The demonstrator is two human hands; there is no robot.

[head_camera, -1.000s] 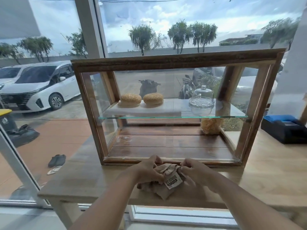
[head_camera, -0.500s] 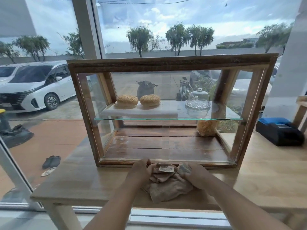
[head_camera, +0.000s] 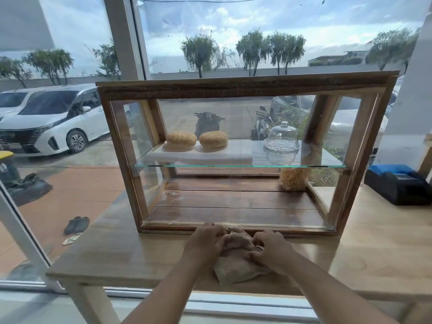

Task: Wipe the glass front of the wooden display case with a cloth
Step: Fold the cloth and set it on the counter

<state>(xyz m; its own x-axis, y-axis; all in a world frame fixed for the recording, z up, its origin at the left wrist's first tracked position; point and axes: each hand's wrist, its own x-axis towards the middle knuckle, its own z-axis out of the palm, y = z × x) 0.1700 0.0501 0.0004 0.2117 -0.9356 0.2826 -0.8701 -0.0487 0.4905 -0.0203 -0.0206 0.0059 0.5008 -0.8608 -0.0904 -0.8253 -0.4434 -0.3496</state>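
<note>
The cloth (head_camera: 236,260) is bunched on the table (head_camera: 121,253), just before the case (head_camera: 245,155). It is gripped by both the left hand (head_camera: 205,242) and right hand (head_camera: 271,250). It looks soft and light, best held as a wad.

Two sesame buns (head_camera: 197,140) and a glass dome (head_camera: 282,143) sit on the shelf; a black-and-blue printer (head_camera: 397,183) stands right.

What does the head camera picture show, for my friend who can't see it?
Two bare hands, the left hand and right hand, bunch a beige cloth on a wooden table, right in front of a wooden display case with a glass front. Inside, two seeded buns and a glass dome sit on a glass shelf.
</note>
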